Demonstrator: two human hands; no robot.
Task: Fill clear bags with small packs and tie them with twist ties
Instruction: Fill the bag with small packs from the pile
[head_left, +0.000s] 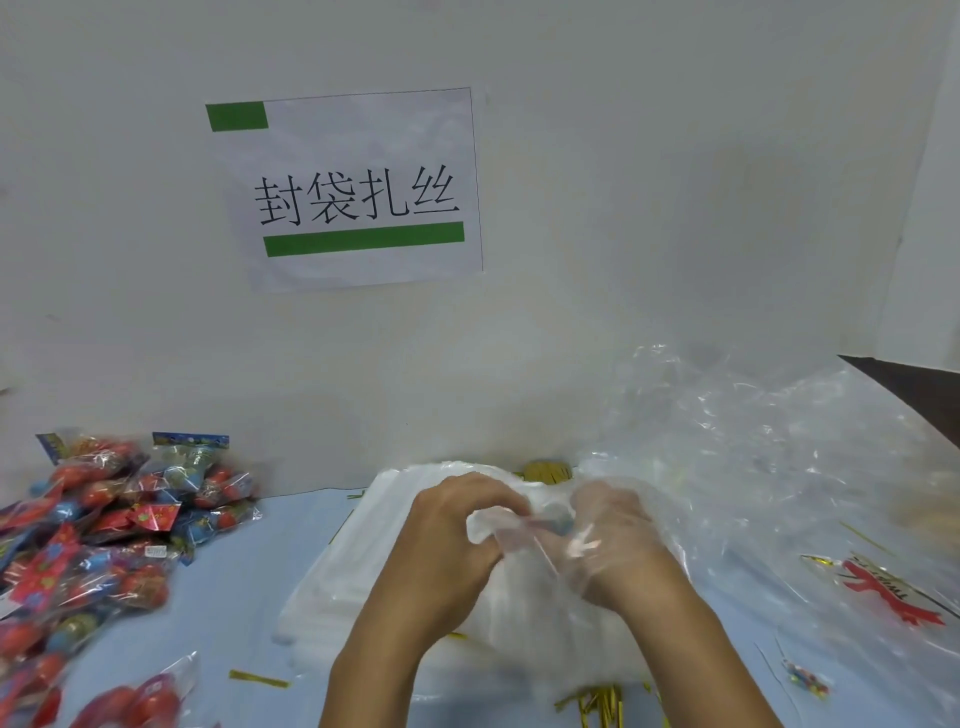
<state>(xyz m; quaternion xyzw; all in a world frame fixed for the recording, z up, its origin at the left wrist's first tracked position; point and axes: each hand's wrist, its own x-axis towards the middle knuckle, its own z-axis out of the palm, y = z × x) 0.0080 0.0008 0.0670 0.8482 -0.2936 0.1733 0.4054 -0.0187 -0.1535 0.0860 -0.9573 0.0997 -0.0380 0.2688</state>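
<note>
Pinching the mouth of a clear bag (524, 540) above the bag stack (363, 587) at table centre: left hand (452, 525) and right hand (613, 540), fingers curled. Film likely light, limp, slippery; best gripped at the rim.

1. A packing workstation, of the sort found in a small factory or workshop.
2. A printed paper sign (345, 189) with Chinese characters and green bars is stuck to the bare white wall, upper centre of the frame, labelling the station.
3. A heap of small packs (98, 530) lies at lower left on the pale blue table (228, 613).
4. A stack of clear bags (374, 582) sits at centre, with gold twist ties (597, 699) scattered at the bottom.
</note>
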